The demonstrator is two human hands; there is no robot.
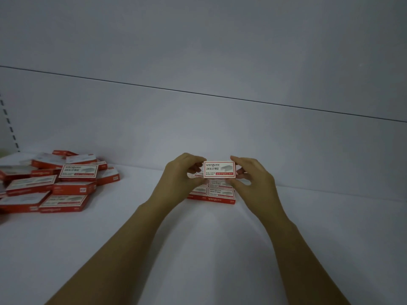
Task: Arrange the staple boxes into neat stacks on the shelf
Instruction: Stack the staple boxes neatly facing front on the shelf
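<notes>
A small red-and-white staple box [219, 169] is held between both hands at the middle of the white shelf [198, 249], its printed face turned toward me. My left hand [179, 179] pinches its left end and my right hand [253, 179] pinches its right end. Just below and behind it lie several staple boxes [217, 194] flat in a tidy group, partly hidden by my hands. A loose pile of staple boxes [55, 181] is heaped at the left of the shelf.
The shelf's back panel [220, 128] rises right behind the tidy group. A slotted upright [8, 124] stands at the far left edge. Bare shelf surface lies in front of and to the right of my hands.
</notes>
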